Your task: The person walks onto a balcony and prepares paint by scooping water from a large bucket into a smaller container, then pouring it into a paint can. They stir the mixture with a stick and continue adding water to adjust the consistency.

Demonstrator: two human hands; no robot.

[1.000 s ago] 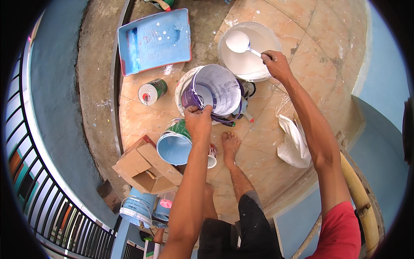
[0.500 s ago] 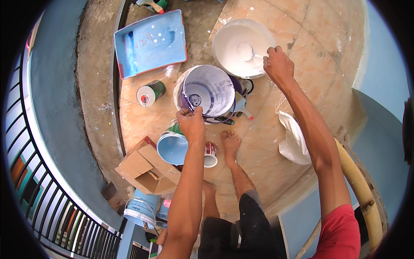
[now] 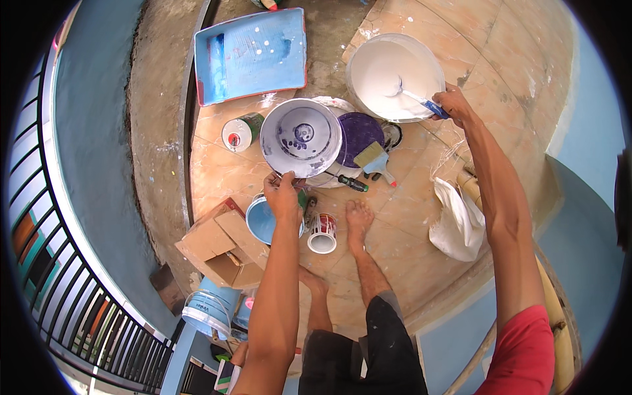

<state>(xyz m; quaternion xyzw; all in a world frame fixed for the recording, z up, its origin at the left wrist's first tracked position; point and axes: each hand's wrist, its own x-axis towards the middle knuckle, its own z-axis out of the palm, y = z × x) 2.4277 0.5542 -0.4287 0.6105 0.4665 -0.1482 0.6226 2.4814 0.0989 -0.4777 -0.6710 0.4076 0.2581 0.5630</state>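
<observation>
My left hand (image 3: 282, 195) is closed on the near rim of an emptied pail (image 3: 273, 151) with purple and white paint smears inside. Its bottom faces up toward me. At the right, my right hand (image 3: 453, 105) grips the blue handle of a ladle (image 3: 416, 97), whose head dips into white paint in a large white bucket (image 3: 351, 72). Between the two containers lies a round purple surface (image 3: 359, 135), perhaps a lid. A wide paintbrush (image 3: 375, 162) and a screwdriver with a black and green handle (image 3: 354, 184) lie at its near edge.
A blue paint tray (image 3: 257, 56) lies at the far left, near a small can (image 3: 241, 133). Close to my feet stand a blue-lined pail (image 3: 261, 220), a red and white can (image 3: 322, 234) and a cardboard box (image 3: 220, 247). A white sack (image 3: 457, 224) lies at right.
The pail in my left hand has shifted slightly left and tipped, uncovering the purple surface beside it. My right hand has moved right and down with the ladle, whose blue handle now shows.
</observation>
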